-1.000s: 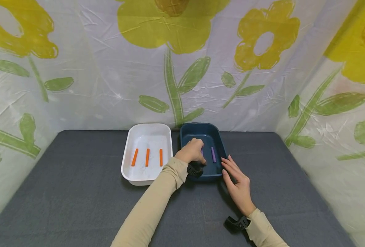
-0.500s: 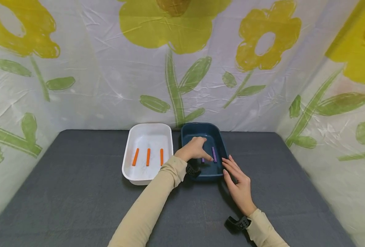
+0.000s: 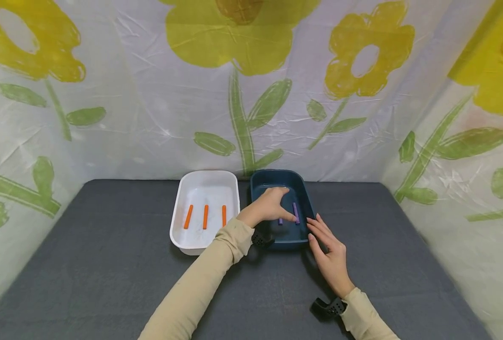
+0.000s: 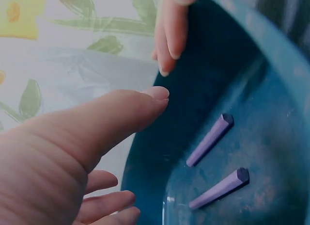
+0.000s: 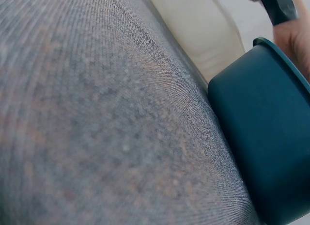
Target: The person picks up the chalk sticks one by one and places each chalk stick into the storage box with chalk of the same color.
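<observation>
My left hand [image 3: 268, 206] is over the blue tub [image 3: 285, 245], thumb and fingers spread apart with nothing between them. Two purple sticks [image 4: 210, 140] lie side by side on the tub's floor, apart from the hand in the left wrist view. From the head, the hand partly covers both: only the near end of the left purple stick [image 3: 280, 221] shows, and the thumb crosses the right purple stick [image 3: 295, 208]. My right hand [image 3: 331, 259] rests with extended fingers against the tub's right side.
Left of the blue tub stands a white tub [image 3: 174, 226] holding three orange sticks [image 3: 205, 217] in a row. Both stand on a dark grey cloth [image 3: 106, 274], near a flower-printed curtain [image 3: 149, 118] at the back.
My left hand's fingers have spread apart and the hand has lifted off the left purple stick, whose near end now shows. The right hand stays in place.
</observation>
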Demonstrator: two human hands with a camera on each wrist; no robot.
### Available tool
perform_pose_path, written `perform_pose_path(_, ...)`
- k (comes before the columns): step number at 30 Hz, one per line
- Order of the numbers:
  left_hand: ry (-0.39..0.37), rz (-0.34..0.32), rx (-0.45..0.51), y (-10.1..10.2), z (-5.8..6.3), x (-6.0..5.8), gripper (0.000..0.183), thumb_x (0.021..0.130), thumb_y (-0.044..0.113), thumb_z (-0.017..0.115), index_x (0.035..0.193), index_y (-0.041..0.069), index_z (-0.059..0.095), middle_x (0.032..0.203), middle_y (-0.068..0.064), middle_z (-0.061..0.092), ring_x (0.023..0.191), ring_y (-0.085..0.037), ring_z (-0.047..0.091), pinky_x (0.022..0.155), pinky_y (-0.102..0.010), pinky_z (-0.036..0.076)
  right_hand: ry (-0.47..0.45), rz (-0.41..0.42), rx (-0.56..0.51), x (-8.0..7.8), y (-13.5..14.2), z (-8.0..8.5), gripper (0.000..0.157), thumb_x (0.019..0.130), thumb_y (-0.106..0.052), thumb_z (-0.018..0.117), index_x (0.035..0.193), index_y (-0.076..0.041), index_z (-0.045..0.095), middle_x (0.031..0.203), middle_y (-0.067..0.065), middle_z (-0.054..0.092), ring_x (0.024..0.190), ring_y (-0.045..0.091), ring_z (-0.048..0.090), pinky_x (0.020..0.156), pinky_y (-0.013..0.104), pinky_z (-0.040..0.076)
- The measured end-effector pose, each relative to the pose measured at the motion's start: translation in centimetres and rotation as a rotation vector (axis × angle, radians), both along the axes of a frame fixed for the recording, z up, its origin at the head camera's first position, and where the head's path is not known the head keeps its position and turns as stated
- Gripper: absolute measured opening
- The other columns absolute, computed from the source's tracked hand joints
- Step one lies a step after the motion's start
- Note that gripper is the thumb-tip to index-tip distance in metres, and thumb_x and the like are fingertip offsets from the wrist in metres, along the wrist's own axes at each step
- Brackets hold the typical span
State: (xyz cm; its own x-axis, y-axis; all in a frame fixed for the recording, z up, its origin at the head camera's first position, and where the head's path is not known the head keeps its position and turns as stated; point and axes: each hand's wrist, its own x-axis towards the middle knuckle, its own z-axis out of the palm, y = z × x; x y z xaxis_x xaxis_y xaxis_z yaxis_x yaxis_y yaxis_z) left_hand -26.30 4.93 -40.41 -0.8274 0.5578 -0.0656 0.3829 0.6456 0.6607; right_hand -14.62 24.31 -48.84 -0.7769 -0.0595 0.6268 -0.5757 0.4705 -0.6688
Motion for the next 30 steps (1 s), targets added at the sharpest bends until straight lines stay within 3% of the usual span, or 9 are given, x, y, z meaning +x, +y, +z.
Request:
perform_pose_path(6,-0.003,-0.011,0.033,-0.2,0.7,1.2,0.092,0.082,0.034,0.082,0.153,0.002,0.035,0.156,-0.013,0.037,0.144,-0.028,0.033,0.114,-0.043,0.034,-0.006,-0.007,0.008,0.0,0.0,-0.1,0.036,0.093,0.006,0.063,0.128,0.002,0.065,0.137,0.016,0.059,0.139,0.034,0.041,0.113,0.023,0.031)
perform_pose_path(11,-0.003,-0.029,0.092,-0.4,1.4,2.9,0.09,0.083,0.037,0.081,0.154,0.005,0.035,0.157,-0.011,0.036,0.145,-0.027,0.032,0.115,-0.044,0.033,0.008,-0.012,0.008,0.1,-0.2,0.2,0.037,0.091,0.01,0.064,0.127,0.004,0.065,0.134,0.021,0.059,0.138,0.037,0.041,0.112,0.022,0.032)
perform_pose_path(16,0.049,-0.041,0.168,-0.9,1.7,4.9,0.088,0.083,0.037,0.08,0.154,0.007,0.036,0.158,-0.01,0.035,0.146,-0.028,0.03,0.115,-0.047,0.032,-0.009,-0.02,0.006,1.0,-1.0,1.9,0.035,0.09,0.012,0.063,0.125,0.008,0.065,0.133,0.022,0.06,0.135,0.045,0.042,0.112,0.022,0.033)
perform_pose_path(23,0.083,-0.073,0.275,-2.3,1.4,7.8,0.083,0.084,0.033,0.08,0.153,0.01,0.039,0.156,-0.009,0.038,0.143,-0.028,0.034,0.112,-0.049,0.036,-0.013,-0.015,0.004,0.1,0.0,0.1,0.036,0.092,0.009,0.063,0.128,0.004,0.065,0.135,0.021,0.059,0.139,0.036,0.041,0.113,0.022,0.031)
perform_pose_path(30,0.067,-0.094,0.308,-3.9,0.6,10.2,0.082,0.083,0.031,0.081,0.151,0.01,0.041,0.155,-0.008,0.039,0.142,-0.026,0.036,0.111,-0.049,0.036,-0.012,-0.003,0.001,0.1,0.1,0.1,0.035,0.094,0.004,0.062,0.129,0.0,0.065,0.136,0.019,0.059,0.14,0.033,0.04,0.114,0.025,0.03)
